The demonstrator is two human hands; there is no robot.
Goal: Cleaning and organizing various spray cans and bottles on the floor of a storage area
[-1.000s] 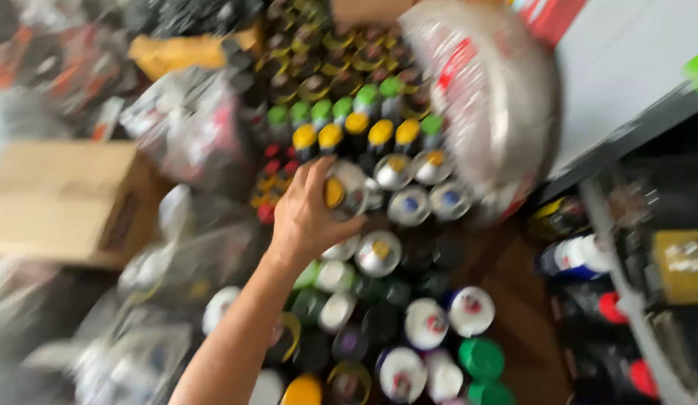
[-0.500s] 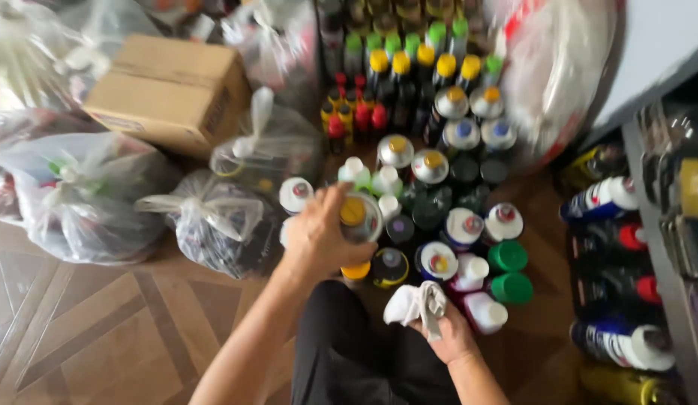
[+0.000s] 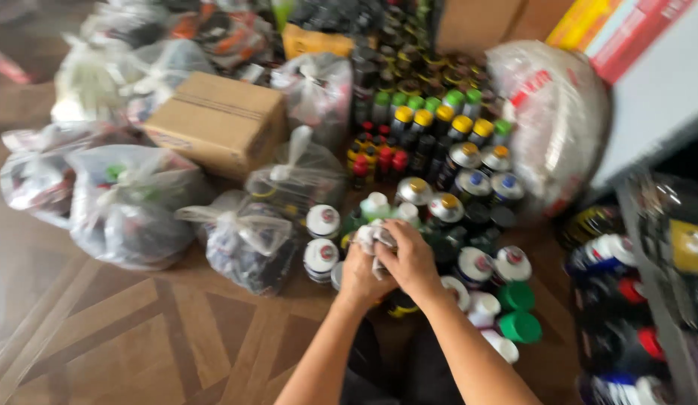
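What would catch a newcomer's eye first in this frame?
Most striking is the crowd of spray cans standing upright on the wooden floor, their coloured caps filling the middle. Just in front of them, the left hand and right hand meet around a white cloth. To the left sit tied plastic bags and a cardboard box.

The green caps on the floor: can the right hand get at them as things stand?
Probably yes: the green caps lie uncovered beside the right forearm, but the right hand is busy on a white cloth.

Bare wooden floor (image 3: 139, 337) left; spray cans (image 3: 469, 202) and bags (image 3: 131, 202) crowding ahead.
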